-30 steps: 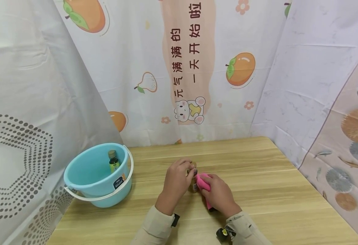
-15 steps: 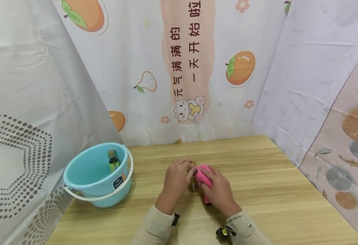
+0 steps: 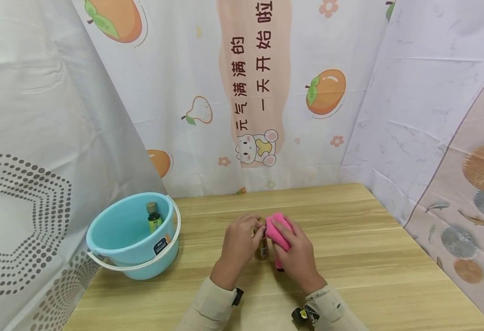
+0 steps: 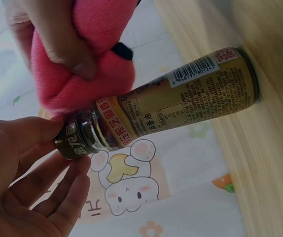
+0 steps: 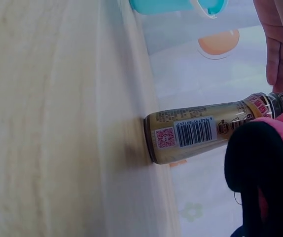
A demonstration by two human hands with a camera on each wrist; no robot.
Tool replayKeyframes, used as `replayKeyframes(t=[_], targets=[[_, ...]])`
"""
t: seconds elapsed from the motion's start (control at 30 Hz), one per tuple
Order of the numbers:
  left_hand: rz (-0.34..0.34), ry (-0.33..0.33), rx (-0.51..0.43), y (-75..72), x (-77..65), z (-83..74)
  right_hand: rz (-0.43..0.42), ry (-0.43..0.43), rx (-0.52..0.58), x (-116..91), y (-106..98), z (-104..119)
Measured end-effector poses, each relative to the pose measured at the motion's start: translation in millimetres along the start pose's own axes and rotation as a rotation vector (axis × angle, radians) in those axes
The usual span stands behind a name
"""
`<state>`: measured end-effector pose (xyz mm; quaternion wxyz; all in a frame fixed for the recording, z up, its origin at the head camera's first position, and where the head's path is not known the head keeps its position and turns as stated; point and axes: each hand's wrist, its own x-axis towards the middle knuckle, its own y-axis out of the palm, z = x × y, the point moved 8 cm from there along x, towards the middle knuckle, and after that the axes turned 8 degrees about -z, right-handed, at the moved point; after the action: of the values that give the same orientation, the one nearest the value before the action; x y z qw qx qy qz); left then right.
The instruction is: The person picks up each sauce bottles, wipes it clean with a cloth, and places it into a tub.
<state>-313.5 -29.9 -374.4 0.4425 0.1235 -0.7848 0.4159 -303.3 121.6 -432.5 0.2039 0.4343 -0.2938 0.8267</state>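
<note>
A small glass oil bottle (image 3: 262, 250) with a gold label stands upright on the table. My left hand (image 3: 239, 239) pinches its dark cap (image 4: 71, 142) between thumb and fingers, as the left wrist view shows. Bunched in my right hand (image 3: 299, 259) is a pink plush cloth (image 3: 278, 233) with black trim. The cloth lies against the bottle's neck and shoulder from the right. In the right wrist view, the cloth's black part (image 5: 255, 168) hangs beside the bottle (image 5: 195, 129), and the barcode side is visible.
On the left of the wooden table (image 3: 374, 257) stands a light blue bucket (image 3: 130, 257) with a white handle. Inside it is a dark bottle (image 3: 154, 219) with a yellow-green label. Printed curtains (image 3: 209, 151) hang behind and at both sides.
My right hand and the pink cloth have shifted slightly upward and away along the bottle's upper right side. My left hand stays on the cap, and the bottle keeps its place.
</note>
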Motion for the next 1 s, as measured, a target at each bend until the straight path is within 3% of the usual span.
replayKeyframes(t=[0.23,0.47,0.83,1.0], targets=[[-0.004,0.013,0.002,0.5,1.0,-1.6,-0.023,-0.042,0.02,1.7,-2.6,4.2],[0.0,0.008,0.003,0.9,0.6,-1.3,0.035,-0.006,-0.029,1.5,1.0,2.8],[-0.002,-0.005,-0.001,0.5,-0.9,-0.7,0.223,0.133,-0.152,-6.3,13.7,-10.6],[0.001,-0.027,-0.007,-0.2,-1.6,-0.6,0.353,0.168,-0.223,-14.7,23.0,-17.8]])
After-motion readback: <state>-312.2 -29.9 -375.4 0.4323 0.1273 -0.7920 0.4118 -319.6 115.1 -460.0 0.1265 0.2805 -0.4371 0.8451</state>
